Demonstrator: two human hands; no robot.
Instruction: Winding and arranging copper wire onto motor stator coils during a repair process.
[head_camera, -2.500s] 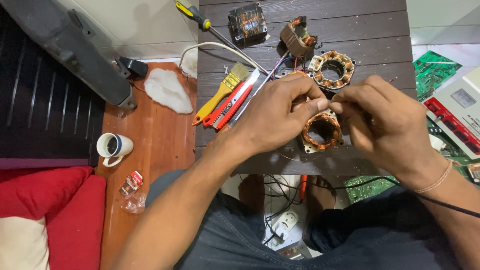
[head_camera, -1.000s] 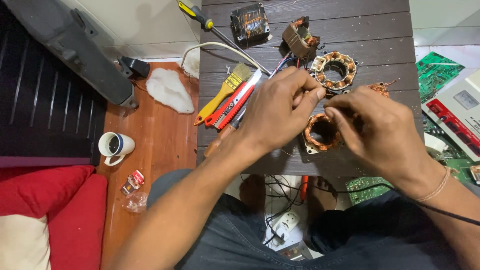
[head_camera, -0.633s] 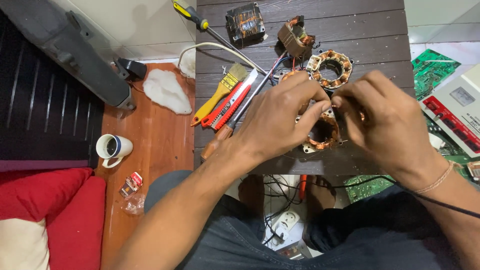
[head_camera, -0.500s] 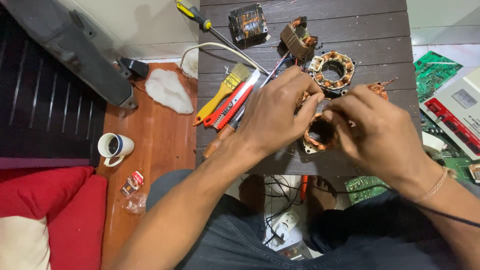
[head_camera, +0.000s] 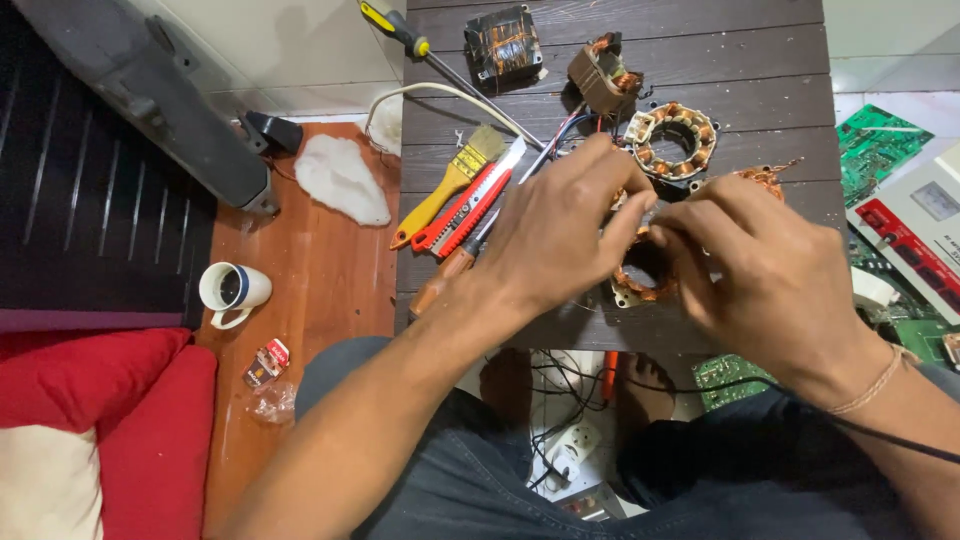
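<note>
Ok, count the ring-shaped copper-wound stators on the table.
2. One stator sits between the left hand and right hand, which grip it. The other stator lies just behind them. More may be hidden under the hands.

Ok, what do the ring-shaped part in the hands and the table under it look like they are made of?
The ring-shaped part looks like shiny copper wire wound on a pale, likely metal, core: orange-brown coils show between the left hand and right hand. The table looks like dark-stained wood, with matte planks and visible grain.

Cu-wound stator (head_camera: 642, 282), on table edge.
</note>
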